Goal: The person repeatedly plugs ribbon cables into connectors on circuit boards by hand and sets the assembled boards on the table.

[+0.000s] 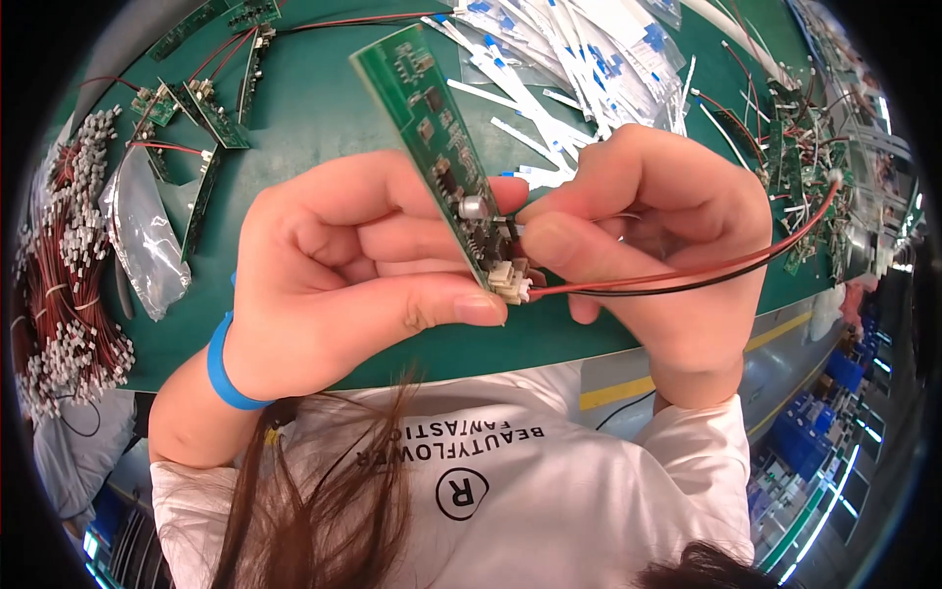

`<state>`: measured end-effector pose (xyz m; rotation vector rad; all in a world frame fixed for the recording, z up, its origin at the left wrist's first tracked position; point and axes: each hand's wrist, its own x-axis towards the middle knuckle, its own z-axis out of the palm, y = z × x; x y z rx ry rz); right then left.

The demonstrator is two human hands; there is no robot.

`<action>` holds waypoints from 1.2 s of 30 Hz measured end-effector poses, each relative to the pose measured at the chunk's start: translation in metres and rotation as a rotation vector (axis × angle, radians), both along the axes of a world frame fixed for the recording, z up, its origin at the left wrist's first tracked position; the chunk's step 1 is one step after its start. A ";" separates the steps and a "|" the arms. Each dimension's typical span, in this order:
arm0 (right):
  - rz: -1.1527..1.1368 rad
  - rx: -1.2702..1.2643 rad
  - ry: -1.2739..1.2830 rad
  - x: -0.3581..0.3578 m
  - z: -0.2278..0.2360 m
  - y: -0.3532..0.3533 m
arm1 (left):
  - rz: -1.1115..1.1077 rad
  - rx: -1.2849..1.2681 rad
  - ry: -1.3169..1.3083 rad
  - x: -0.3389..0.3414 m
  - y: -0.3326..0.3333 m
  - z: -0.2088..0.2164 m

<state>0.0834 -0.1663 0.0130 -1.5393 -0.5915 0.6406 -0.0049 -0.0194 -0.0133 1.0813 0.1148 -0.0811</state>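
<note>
My left hand (pixel 334 265) grips a long green circuit board (pixel 417 108), tilted up above the table, with the thumb along its lower edge and the fingers behind. Small parts and a silver capacitor (pixel 473 207) sit on the board. At its lower end a red-and-black cable (pixel 677 280) is plugged into a white connector (pixel 508 281); the cable runs right under my right hand's fingers. My right hand (pixel 657 216) is closed, thumb and forefinger pinched beside the board's components. What lies between those fingertips is too hidden to make out.
Several white flat cables with blue ends (pixel 569 59) lie in a pile at the far side of the green table (pixel 314 98). Bundled red wires (pixel 64 255) and a clear plastic bag (pixel 147 231) are at the left. Other boards lie far left (pixel 211 118) and in a heap at the right (pixel 805 167).
</note>
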 end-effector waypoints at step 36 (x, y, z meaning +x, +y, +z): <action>-1.235 -0.908 -1.378 0.132 0.034 -0.146 | 0.684 1.928 -0.247 0.042 0.098 0.000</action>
